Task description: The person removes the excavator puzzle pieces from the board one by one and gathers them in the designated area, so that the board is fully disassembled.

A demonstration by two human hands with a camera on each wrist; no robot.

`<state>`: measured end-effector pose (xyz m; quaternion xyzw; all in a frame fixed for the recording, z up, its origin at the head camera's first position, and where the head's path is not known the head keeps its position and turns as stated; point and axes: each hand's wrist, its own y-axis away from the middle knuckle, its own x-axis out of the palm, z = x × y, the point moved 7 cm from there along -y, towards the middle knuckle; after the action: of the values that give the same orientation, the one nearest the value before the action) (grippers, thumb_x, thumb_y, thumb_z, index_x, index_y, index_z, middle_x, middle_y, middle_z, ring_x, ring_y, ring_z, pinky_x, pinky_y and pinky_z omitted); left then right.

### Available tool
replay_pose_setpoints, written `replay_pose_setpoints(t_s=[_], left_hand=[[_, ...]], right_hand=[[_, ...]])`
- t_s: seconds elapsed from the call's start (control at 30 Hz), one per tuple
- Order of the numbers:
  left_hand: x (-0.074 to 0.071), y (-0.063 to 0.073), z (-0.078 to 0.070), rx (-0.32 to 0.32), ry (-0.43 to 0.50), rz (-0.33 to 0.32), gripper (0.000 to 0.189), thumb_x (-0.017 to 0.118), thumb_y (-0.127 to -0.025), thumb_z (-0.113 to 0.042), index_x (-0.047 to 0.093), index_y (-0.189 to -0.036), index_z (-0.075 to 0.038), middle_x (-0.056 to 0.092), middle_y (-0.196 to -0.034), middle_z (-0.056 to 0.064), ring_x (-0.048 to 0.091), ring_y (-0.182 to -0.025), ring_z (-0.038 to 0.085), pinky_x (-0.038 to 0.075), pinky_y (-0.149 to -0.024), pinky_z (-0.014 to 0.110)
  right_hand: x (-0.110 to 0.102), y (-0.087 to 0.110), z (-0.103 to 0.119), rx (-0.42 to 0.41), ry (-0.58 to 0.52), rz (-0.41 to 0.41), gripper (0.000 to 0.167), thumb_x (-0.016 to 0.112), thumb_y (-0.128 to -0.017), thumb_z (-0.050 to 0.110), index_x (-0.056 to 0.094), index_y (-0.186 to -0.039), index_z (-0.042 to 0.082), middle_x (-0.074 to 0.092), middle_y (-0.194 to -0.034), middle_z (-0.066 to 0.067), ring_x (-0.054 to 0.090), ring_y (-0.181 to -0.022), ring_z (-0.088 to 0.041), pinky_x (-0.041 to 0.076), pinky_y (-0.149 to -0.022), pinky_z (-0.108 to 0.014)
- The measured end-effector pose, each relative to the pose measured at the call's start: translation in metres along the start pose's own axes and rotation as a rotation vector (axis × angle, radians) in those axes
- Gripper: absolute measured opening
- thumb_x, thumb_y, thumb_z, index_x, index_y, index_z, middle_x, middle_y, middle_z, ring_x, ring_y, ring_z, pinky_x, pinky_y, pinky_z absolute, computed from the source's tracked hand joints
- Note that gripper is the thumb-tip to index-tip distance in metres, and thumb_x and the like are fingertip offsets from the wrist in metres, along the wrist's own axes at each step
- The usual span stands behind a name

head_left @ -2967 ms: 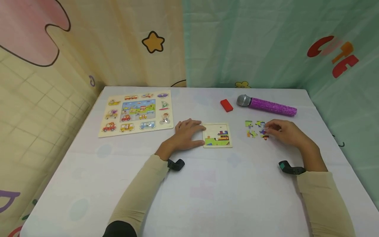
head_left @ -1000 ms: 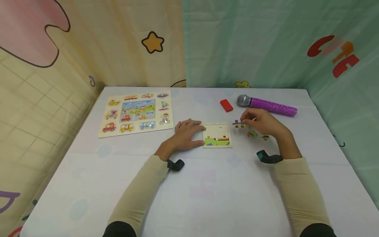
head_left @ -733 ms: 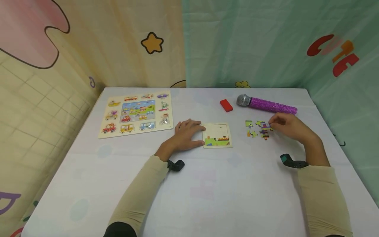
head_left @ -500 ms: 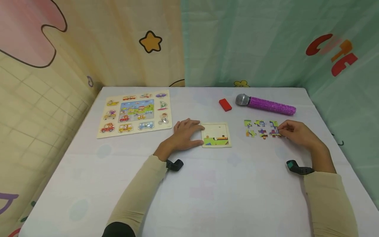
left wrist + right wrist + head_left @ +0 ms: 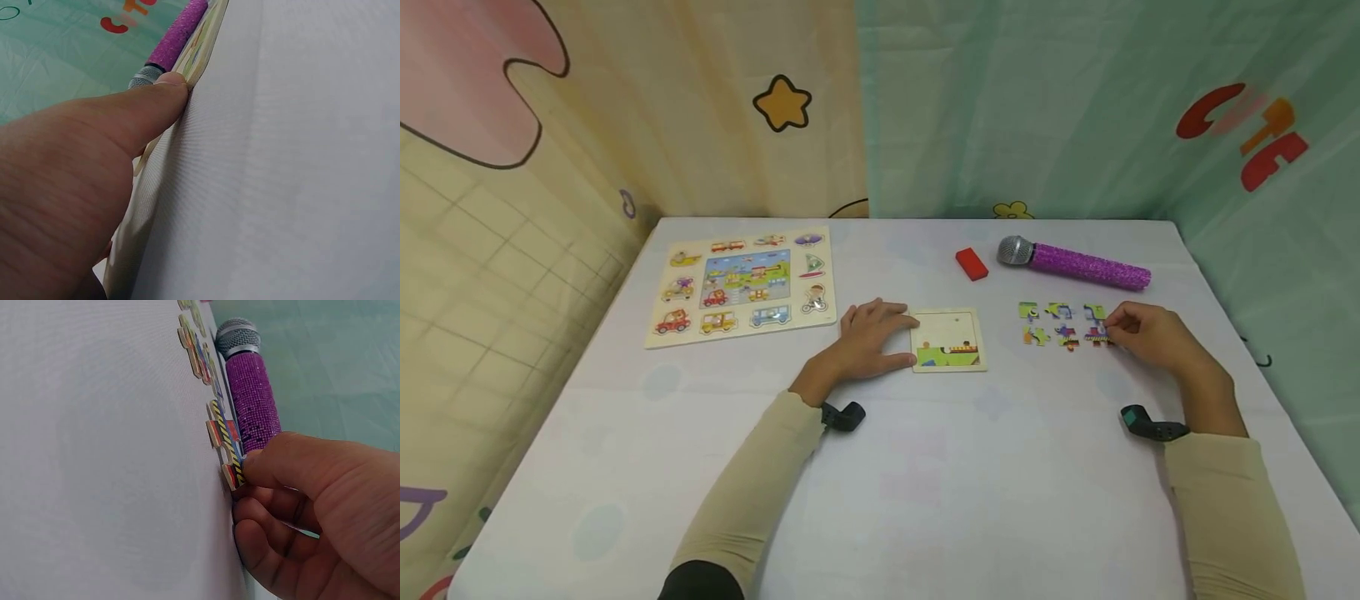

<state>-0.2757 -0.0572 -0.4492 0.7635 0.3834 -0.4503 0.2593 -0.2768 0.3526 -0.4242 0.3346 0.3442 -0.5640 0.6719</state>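
My right hand (image 5: 1150, 333) pinches a jigsaw piece (image 5: 224, 434) with a black-and-yellow striped band between thumb and fingertips, low over the white table. It sits at the right end of two short rows of loose jigsaw pieces (image 5: 1037, 337). In the right wrist view the other fingers curl under the thumb. My left hand (image 5: 868, 340) lies with fingers spread, its thumb and a fingertip touching the left edge of a small puzzle board (image 5: 947, 325). Pieces fill the lower part of that board; its upper part shows bare backing. The left wrist view shows the thumb (image 5: 169, 94) against the board's corner.
A purple glittery microphone (image 5: 1086, 267) lies behind the loose pieces. Beside its head is a red block (image 5: 972, 264). A larger wooden vehicle puzzle board (image 5: 662, 329) rests at the back left. Curtains (image 5: 1000, 108) hang behind the table.
The right hand went to the small board, took the striped piece off its right side, and carried it right to the end of the loose rows. The left hand has stayed put.
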Motion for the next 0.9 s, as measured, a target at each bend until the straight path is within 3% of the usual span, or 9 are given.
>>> replay_pose_setpoints(t_s=[0.17,0.37,0.47,0.63,0.77,0.9], left_hand=[[0.000,-0.001,0.000,0.000,-0.004,0.008,0.061,0.065,-0.095,-0.054,0.050,-0.148,-0.029,0.032,-0.161,-0.001,0.012,-0.151,0.033,0.004,-0.115,0.059],[-0.002,-0.001,0.000,-0.005,-0.015,0.012,0.060,0.065,-0.095,-0.054,0.051,-0.148,-0.030,0.031,-0.161,0.000,0.012,-0.151,0.033,0.004,-0.115,0.059],[-0.003,-0.002,0.000,-0.002,-0.016,0.007,0.060,0.065,-0.095,-0.054,0.051,-0.147,-0.030,0.032,-0.161,0.000,0.012,-0.150,0.034,0.004,-0.115,0.060],[-0.004,-0.001,0.001,0.001,-0.020,0.000,0.060,0.065,-0.095,-0.054,0.051,-0.147,-0.029,0.032,-0.161,0.000,0.012,-0.150,0.034,0.004,-0.115,0.060],[-0.004,-0.001,0.002,-0.004,-0.016,-0.007,0.060,0.066,-0.094,-0.053,0.052,-0.147,-0.029,0.033,-0.160,0.000,0.012,-0.150,0.033,0.003,-0.115,0.060],[-0.001,0.000,0.000,0.001,-0.006,0.009,0.060,0.064,-0.095,-0.055,0.051,-0.147,-0.030,0.032,-0.161,0.000,0.012,-0.151,0.034,0.004,-0.114,0.060]], right_hand=[[0.000,0.002,0.002,-0.014,0.013,-0.003,0.007,0.066,-0.096,0.006,0.066,-0.098,0.000,0.067,-0.093,-0.018,0.059,-0.092,-0.038,0.046,-0.074,-0.044],[0.000,0.003,0.006,-0.030,0.029,-0.017,0.006,0.067,-0.093,0.006,0.062,-0.091,0.002,0.065,-0.091,-0.017,0.058,-0.089,-0.037,0.044,-0.074,-0.047],[0.000,0.003,0.005,-0.028,0.023,-0.010,0.008,0.065,-0.095,0.008,0.063,-0.095,0.000,0.065,-0.094,-0.019,0.059,-0.092,-0.039,0.044,-0.076,-0.049],[-0.002,0.002,0.009,-0.025,-0.022,-0.013,0.018,0.058,-0.103,0.017,0.063,-0.106,-0.001,0.064,-0.105,-0.023,0.061,-0.091,-0.036,0.049,-0.072,-0.040],[0.004,-0.002,0.037,-0.076,-0.065,0.019,0.020,0.057,-0.104,0.018,0.064,-0.111,0.000,0.065,-0.106,-0.019,0.060,-0.090,-0.028,0.048,-0.068,-0.029],[0.025,-0.006,0.086,-0.166,-0.105,0.115,0.016,0.060,-0.103,0.014,0.065,-0.112,0.002,0.067,-0.105,-0.013,0.057,-0.096,-0.027,0.050,-0.078,-0.037]])
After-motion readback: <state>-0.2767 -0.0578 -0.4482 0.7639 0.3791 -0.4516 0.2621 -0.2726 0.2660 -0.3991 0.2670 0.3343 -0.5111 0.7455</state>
